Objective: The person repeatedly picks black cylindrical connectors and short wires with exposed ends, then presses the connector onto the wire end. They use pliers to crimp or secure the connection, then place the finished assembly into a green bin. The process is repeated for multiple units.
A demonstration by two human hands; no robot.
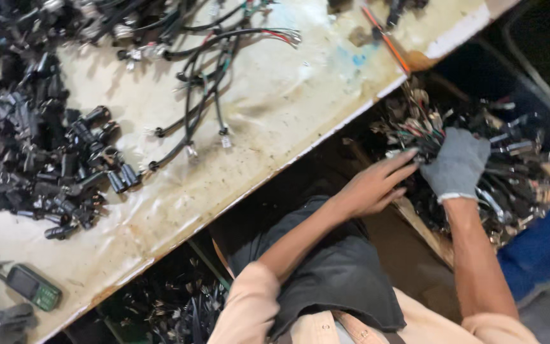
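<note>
Tangled wire harnesses, heaped in bin right of table: light, limp, snag-prone, likely best gripped at bundled cable midsection; gloved right hand clenched into heap, bare left hand fingers extended, touching its edge.

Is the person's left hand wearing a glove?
No, the left hand is bare; only the right hand, buried in the pile of wire harnesses, wears a grey glove.
</note>
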